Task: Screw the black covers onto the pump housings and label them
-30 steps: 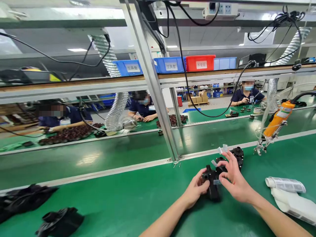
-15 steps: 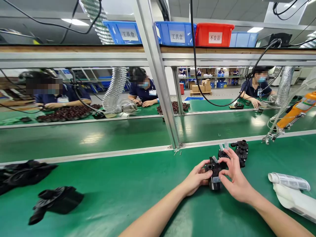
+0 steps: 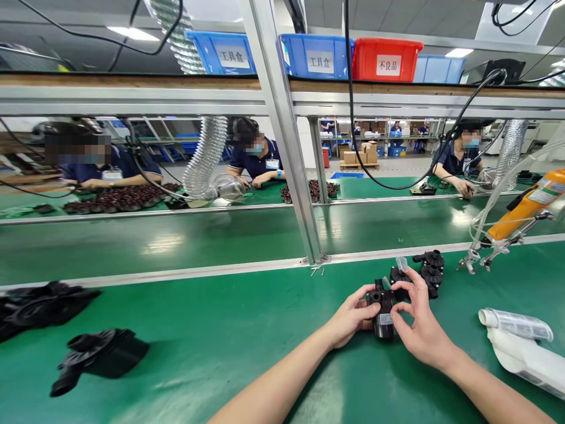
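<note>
My left hand [image 3: 351, 318] is closed around the left side of a black pump-like part [image 3: 378, 297], its thumb across the front. A small silver label [image 3: 385, 318] lies against the lower face of this part. At the label's right edge, my right hand [image 3: 417, 321] has its thumb and a finger curled in a pinch. Small translucent stickers cling to its raised fingertips, one sticker [image 3: 401, 264] standing up above the hand. Just behind it are several similar black parts [image 3: 431, 272] on the green table [image 3: 212, 347].
A sheet roll of labels [image 3: 516, 324] lies at the right. An orange tool [image 3: 527, 203] on a metal stand is behind it. More black parts [image 3: 101, 353] lie at left. Screws [image 3: 315, 271] rest near the metal post [image 3: 291, 141]. Co-workers sit across the line.
The label on the black part sits slightly differently and looks whiter. My right fingers have shifted a little, with the stickers on them turned. My left hand keeps its hold.
</note>
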Demonstrator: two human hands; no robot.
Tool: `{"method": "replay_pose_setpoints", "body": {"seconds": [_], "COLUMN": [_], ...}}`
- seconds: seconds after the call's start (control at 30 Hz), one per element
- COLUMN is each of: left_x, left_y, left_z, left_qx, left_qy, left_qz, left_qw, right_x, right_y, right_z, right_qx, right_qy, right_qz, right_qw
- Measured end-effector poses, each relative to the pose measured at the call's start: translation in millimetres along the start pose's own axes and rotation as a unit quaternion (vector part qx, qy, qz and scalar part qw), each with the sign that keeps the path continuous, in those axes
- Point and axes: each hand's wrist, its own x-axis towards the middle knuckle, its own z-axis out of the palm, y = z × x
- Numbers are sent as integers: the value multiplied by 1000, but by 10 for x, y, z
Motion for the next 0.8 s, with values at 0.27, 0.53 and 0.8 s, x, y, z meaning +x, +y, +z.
{"method": "replay_pose_setpoints", "body": {"seconds": [0.27,0.53,0.8], "left_x": [17,4,-54], "left_y": [-19,-15,-41], "left_z": [-27,-17,37], "left_qx": [-5,0,28], "left_qy": [1,7,38], "left_qz": [-1,-2,18], "left_qw": [1000,1000,999], "right_x": [-8,1,61], "right_y": [-12,8,56], "right_z": [4,-59,-34], "right_qx": [-17,-32,-209], "right_qy": [0,14,-13], "right_qz": [-41,-38,-116], "right_qw": [999,999,971]}}
